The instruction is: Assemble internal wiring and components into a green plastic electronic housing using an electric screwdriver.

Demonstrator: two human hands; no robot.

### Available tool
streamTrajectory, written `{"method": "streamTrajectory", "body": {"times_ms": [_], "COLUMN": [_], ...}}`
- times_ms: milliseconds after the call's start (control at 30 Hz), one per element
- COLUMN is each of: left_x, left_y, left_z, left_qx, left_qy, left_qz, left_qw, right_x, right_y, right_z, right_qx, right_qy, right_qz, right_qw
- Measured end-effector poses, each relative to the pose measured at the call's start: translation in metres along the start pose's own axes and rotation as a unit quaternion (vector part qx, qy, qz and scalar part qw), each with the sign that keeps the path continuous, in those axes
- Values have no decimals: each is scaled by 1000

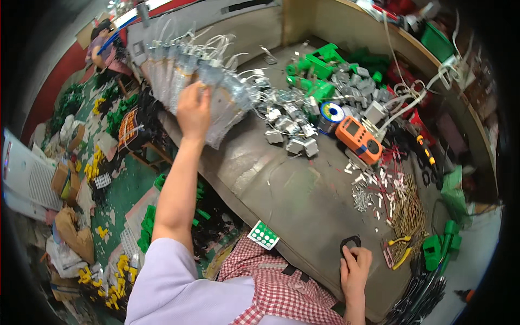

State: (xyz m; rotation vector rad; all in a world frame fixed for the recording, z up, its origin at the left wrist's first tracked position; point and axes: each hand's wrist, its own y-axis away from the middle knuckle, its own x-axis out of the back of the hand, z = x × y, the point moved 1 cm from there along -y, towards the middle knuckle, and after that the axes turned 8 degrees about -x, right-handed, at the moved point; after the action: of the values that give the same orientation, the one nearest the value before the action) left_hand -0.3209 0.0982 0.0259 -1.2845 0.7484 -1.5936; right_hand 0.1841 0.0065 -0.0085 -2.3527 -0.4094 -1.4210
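Observation:
My left arm stretches far forward, and my left hand (194,111) lies on a row of clear plastic bags (225,100) with grey parts inside and white wires sticking out of their tops. Its fingers are curled together against the bags; what they grip is hidden. Near the table's front edge, my right hand (355,268) is closed with thumb and fingers on a small black ring-shaped piece (351,240). Just right of this hand lie yellow-handled pliers (401,252). A green-and-white card with round spots (264,234) sits at the table edge, by my checked apron (287,287).
Grey metal blocks (292,127), green plastic housings (319,65), a solder spool (331,112) and an orange meter (359,140) crowd the table's back. Brass rods (409,211) lie at right. Green tools (441,246) stand beyond. A seated person (105,51) is at far left.

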Motion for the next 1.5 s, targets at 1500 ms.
{"method": "streamTrajectory", "body": {"times_ms": [1500], "left_x": [35], "left_y": [135], "left_z": [332], "left_qx": [-380], "left_qy": [400], "left_qz": [-546], "left_qw": [630], "right_x": [139], "right_y": [19], "right_z": [220], "right_qx": [-292], "right_qy": [232], "right_qz": [233], "right_qw": [898]}}
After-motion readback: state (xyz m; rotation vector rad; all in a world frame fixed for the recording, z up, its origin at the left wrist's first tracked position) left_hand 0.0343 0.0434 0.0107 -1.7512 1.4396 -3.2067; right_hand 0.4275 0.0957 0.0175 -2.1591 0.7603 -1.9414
